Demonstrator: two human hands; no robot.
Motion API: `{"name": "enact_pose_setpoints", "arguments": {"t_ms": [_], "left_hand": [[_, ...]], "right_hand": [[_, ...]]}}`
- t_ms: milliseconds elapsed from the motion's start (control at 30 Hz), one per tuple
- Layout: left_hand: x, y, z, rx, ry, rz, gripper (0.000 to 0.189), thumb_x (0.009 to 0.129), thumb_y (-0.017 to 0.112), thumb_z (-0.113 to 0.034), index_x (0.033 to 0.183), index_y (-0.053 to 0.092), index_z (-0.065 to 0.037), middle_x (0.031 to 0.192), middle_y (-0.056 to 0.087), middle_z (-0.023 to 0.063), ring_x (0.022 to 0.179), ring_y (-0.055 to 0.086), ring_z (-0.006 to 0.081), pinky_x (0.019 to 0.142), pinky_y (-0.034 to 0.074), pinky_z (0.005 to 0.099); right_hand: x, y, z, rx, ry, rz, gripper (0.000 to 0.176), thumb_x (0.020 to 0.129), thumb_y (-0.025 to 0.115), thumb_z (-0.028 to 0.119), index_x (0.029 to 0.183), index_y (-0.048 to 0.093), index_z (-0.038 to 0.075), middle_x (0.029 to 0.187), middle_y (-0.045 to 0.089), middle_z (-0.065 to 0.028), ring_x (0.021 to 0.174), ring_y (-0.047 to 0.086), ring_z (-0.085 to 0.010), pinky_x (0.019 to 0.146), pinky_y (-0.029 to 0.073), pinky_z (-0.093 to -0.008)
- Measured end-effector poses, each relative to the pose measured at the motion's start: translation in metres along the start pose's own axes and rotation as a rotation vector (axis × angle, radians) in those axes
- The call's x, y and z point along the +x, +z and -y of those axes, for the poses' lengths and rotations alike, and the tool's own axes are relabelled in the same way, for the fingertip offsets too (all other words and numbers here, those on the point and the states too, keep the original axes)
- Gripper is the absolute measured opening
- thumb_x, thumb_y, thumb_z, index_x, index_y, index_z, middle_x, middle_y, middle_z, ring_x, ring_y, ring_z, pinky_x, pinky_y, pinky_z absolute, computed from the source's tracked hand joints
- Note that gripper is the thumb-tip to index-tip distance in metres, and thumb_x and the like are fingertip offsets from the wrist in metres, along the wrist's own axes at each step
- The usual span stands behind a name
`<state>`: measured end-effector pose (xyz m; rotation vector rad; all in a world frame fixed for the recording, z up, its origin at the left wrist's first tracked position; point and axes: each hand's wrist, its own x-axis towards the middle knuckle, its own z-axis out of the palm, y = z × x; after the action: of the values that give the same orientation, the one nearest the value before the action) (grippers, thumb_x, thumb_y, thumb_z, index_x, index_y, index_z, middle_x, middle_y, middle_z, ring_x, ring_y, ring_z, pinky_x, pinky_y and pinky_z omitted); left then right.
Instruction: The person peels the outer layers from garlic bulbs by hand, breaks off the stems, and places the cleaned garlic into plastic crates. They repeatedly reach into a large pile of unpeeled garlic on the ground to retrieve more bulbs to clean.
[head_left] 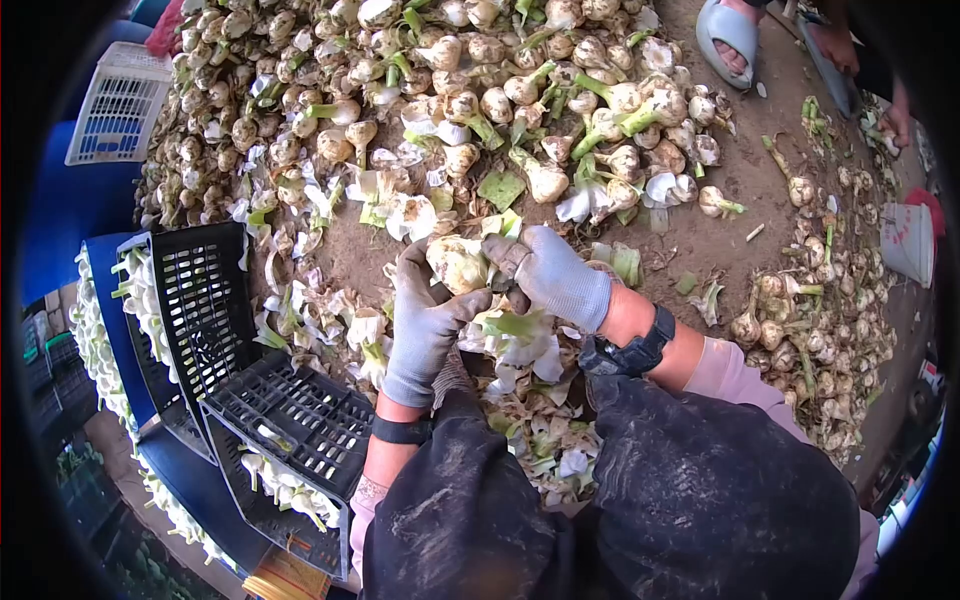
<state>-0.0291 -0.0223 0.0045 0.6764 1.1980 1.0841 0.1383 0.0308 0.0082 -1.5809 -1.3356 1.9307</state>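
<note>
In grey, dirt-stained gloves, both hands meet at a pale garlic bulb point(458, 264) in the middle of the view. My left hand point(425, 320) holds the bulb from the left, its fingers curled round the side and thumb below. On the bulb's right side, my right hand point(550, 275) is closed, its fingertips pinched at the edge; whatever lies between them is too small to name. Peeled skins and leaves point(520, 345) lie just beneath the hands.
A large heap of garlic bulbs point(440, 80) spreads across the far ground. Black crates point(290, 410) with white bulbs stand at the left. More garlic point(820, 330) lies at the right, near a white bucket point(908, 243). Another person's sandalled foot point(730, 45) is at the upper right.
</note>
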Motion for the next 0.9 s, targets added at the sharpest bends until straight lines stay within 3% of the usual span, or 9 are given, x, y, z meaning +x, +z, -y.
{"name": "enact_pose_setpoints", "arguments": {"t_ms": [133,300,367,467,500,567,667,833,900], "left_hand": [[-0.001,-0.006,-0.003,-0.12,-0.109,0.113,0.078,0.078,0.077,-0.028,0.137,0.03,-0.006,0.115,0.057,0.0115,0.087,0.063,0.0227,0.068,0.055,0.0299],[-0.001,-0.011,0.0,-0.267,-0.357,0.137,0.086,0.082,0.041,-0.076,0.135,0.041,-0.008,0.103,0.062,0.0104,0.07,0.062,0.0178,0.049,0.046,0.0238],[-0.002,-0.012,0.001,-0.228,-0.367,0.141,0.091,0.079,0.035,-0.082,0.122,0.054,-0.004,0.096,0.064,0.0091,0.067,0.064,0.0177,0.051,0.049,0.0243],[-0.005,-0.01,-0.003,-0.127,-0.354,0.206,0.081,0.082,0.073,-0.022,0.139,0.017,-0.012,0.091,0.061,0.0104,0.055,0.061,0.0147,0.045,0.049,0.0262],[-0.007,-0.01,-0.009,0.023,-0.42,0.183,0.05,0.079,0.076,-0.016,0.119,0.048,-0.005,0.09,0.062,0.0069,0.063,0.064,0.0165,0.052,0.052,0.0259],[-0.003,-0.015,0.019,0.369,0.089,0.119,0.047,0.081,0.075,-0.02,0.118,0.05,-0.005,0.089,0.061,0.0009,0.073,0.056,0.0067,0.059,0.047,0.0206],[0.005,-0.033,0.013,0.505,-0.219,-0.008,0.037,0.091,0.064,-0.026,0.117,0.052,-0.003,0.097,0.062,0.0023,0.086,0.054,0.0082,0.076,0.047,0.0235],[-0.001,-0.017,-0.008,0.709,0.384,0.009,0.045,0.084,0.071,-0.032,0.115,0.06,0.0,0.116,0.057,0.0135,0.099,0.06,0.0196,0.087,0.049,0.0307],[0.004,-0.02,0.001,0.516,0.089,0.125,0.048,0.077,0.077,-0.016,0.117,0.056,0.002,0.113,0.057,0.0085,0.097,0.06,0.015,0.081,0.051,0.0266]], "right_hand": [[0.002,-0.003,-0.014,0.116,-0.015,0.05,0.038,0.093,0.058,0.031,0.083,0.061,-0.006,0.057,0.059,-0.0097,0.053,0.06,-0.0154,0.05,0.048,-0.0338],[0.004,-0.007,-0.027,-0.614,-0.626,-0.319,0.026,0.09,0.064,0.022,0.101,0.064,-0.002,0.075,0.068,-0.006,0.065,0.063,-0.0157,0.061,0.051,-0.034],[0.002,-0.003,-0.029,-0.169,-0.531,-0.164,0.026,0.088,0.066,0.02,0.103,0.064,-0.001,0.08,0.068,-0.0055,0.068,0.063,-0.0146,0.062,0.051,-0.033],[0.003,-0.008,-0.023,0.441,-0.029,0.284,0.024,0.085,0.068,0.008,0.106,0.062,-0.003,0.092,0.068,-0.0041,0.079,0.063,-0.0121,0.071,0.051,-0.0269],[0.002,-0.007,-0.017,0.364,0.028,0.186,0.024,0.085,0.065,0.003,0.107,0.062,-0.004,0.092,0.068,-0.0052,0.081,0.063,-0.0123,0.073,0.051,-0.0253],[0.007,-0.004,-0.028,0.115,-0.117,0.054,0.025,0.084,0.058,-0.002,0.109,0.062,-0.004,0.092,0.068,-0.0063,0.08,0.063,-0.0116,0.072,0.051,-0.024],[0.003,-0.012,-0.019,0.169,0.048,0.143,0.025,0.085,0.06,0.002,0.11,0.062,-0.001,0.092,0.067,-0.0043,0.079,0.063,-0.0109,0.07,0.05,-0.0221],[-0.014,0.004,-0.01,0.287,-0.007,0.327,0.024,0.086,0.059,0.002,0.11,0.061,0.0,0.098,0.066,-0.0038,0.086,0.063,-0.0114,0.076,0.051,-0.0252],[-0.015,0.005,-0.011,0.185,-0.056,0.347,0.024,0.086,0.057,0.003,0.109,0.061,-0.001,0.097,0.067,-0.0071,0.086,0.065,-0.0152,0.076,0.052,-0.0278]]}}
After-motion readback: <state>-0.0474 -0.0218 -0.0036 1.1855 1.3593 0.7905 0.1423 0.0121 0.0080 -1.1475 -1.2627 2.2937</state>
